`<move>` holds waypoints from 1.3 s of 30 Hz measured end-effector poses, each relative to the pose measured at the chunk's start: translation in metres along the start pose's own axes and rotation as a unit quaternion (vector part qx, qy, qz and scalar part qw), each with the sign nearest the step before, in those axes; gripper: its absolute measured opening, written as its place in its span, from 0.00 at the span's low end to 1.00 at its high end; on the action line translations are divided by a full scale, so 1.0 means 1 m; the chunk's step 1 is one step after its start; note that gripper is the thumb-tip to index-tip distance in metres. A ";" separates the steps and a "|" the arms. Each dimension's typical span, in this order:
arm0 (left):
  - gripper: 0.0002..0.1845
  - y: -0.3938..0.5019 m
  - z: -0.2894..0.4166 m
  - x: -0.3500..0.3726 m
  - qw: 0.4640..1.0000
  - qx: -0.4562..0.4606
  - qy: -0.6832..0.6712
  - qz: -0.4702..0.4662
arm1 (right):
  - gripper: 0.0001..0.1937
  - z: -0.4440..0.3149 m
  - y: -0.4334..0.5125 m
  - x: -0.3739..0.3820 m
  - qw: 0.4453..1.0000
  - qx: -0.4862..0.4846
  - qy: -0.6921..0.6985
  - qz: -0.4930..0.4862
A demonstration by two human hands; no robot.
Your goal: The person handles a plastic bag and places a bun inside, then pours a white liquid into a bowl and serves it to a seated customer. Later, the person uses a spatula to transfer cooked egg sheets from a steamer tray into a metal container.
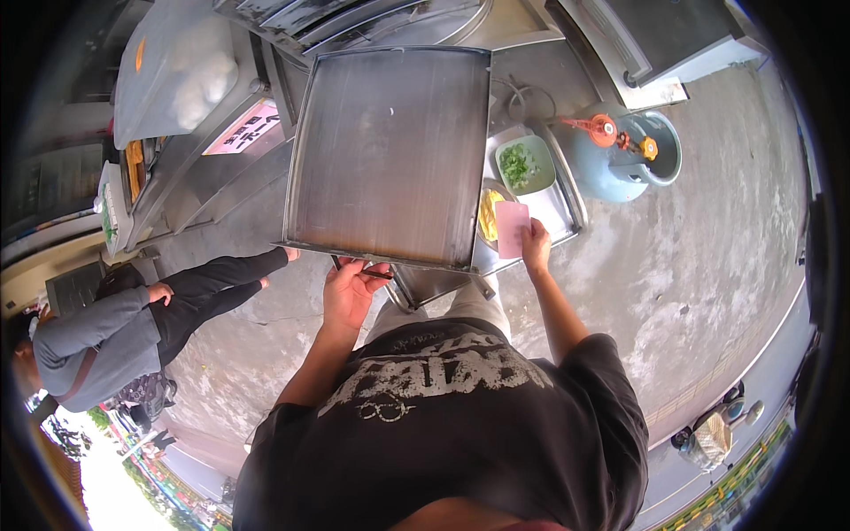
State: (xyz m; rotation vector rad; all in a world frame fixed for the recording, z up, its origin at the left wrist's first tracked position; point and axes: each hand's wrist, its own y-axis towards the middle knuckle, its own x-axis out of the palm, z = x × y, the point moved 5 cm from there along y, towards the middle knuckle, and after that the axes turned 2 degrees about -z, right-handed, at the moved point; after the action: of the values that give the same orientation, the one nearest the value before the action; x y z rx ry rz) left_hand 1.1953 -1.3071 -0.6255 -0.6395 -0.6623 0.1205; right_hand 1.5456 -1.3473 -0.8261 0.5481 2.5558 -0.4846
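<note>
My right hand (536,245) is shut on a flat pink card-like piece (512,229), over the near edge of a metal side tray (566,222). In that tray stand a pale green bowl of chopped green onion (525,165) and a round dish with something yellow (490,214), partly covered by the pink piece. Left of it lies a wide square metal griddle plate (392,159) with a small white speck on it. My left hand (352,289), palm up, has its fingers around a dark metal bar (374,273) at the griddle's front edge.
A blue gas cylinder (614,162) with a red regulator stands right of the tray. Further left is a counter with a bulging translucent bag (176,73) and a pink sign bearing writing (243,128). A person in grey (109,338) is at the left. Metal equipment stands behind the griddle.
</note>
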 end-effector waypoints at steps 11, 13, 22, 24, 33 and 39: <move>0.08 0.041 0.004 0.055 0.994 0.039 -0.071 -0.078 | 0.11 -0.020 0.016 -0.059 0.995 0.008 0.082 0.052; 0.09 0.054 0.000 0.065 0.990 0.039 -0.093 -0.096 | 0.11 -0.018 0.014 -0.062 0.997 0.007 0.064 0.039; 0.21 0.164 0.008 0.150 0.973 -0.016 -0.195 -0.124 | 0.12 0.007 -0.001 -0.096 0.990 0.108 0.005 0.091; 0.25 0.192 0.030 0.171 0.967 -0.012 -0.228 -0.114 | 0.14 0.014 -0.007 -0.107 0.986 0.124 0.033 0.103; 0.36 0.249 0.106 0.233 0.958 0.024 -0.236 -0.159 | 0.12 0.032 -0.028 -0.133 0.964 0.182 0.102 0.167; 0.31 0.275 0.122 0.224 0.942 0.038 -0.178 -0.282 | 0.09 0.026 -0.051 -0.113 0.934 0.190 0.206 0.222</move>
State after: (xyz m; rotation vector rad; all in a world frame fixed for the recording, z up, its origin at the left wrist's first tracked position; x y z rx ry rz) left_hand 1.3235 -0.9559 -0.5932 -0.3322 -1.1630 -0.2786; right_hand 1.6229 -1.4351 -0.7765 1.4656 2.5942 -0.7637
